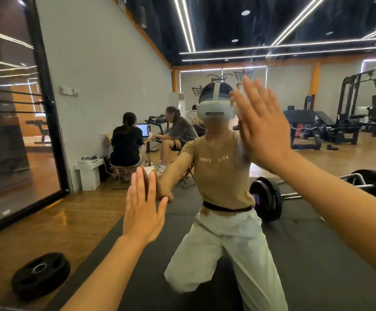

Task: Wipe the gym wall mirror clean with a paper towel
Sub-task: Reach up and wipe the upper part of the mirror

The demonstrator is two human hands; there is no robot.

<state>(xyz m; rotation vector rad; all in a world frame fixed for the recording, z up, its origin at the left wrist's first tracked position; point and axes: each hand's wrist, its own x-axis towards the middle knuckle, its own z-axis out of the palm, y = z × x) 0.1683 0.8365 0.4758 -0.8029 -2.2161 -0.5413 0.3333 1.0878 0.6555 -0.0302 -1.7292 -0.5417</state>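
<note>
The gym wall mirror (317, 209) fills the view and reflects me kneeling on a dark mat. My left hand (143, 209) lies flat against the glass at lower centre, fingers straight, holding nothing. My right hand (261, 129) presses flat on the glass higher up, at head height, fingers straight. A white paper towel (238, 102) shows as a blurred patch at the left edge of that palm, between hand and mirror. Most of the towel is hidden behind the hand.
In the reflection, a loaded barbell (267, 198) lies on the mat behind me and a weight plate (39, 273) lies on the wood floor at lower left. Two people sit at a laptop (143, 130) in the back. Gym machines (344, 122) stand at right.
</note>
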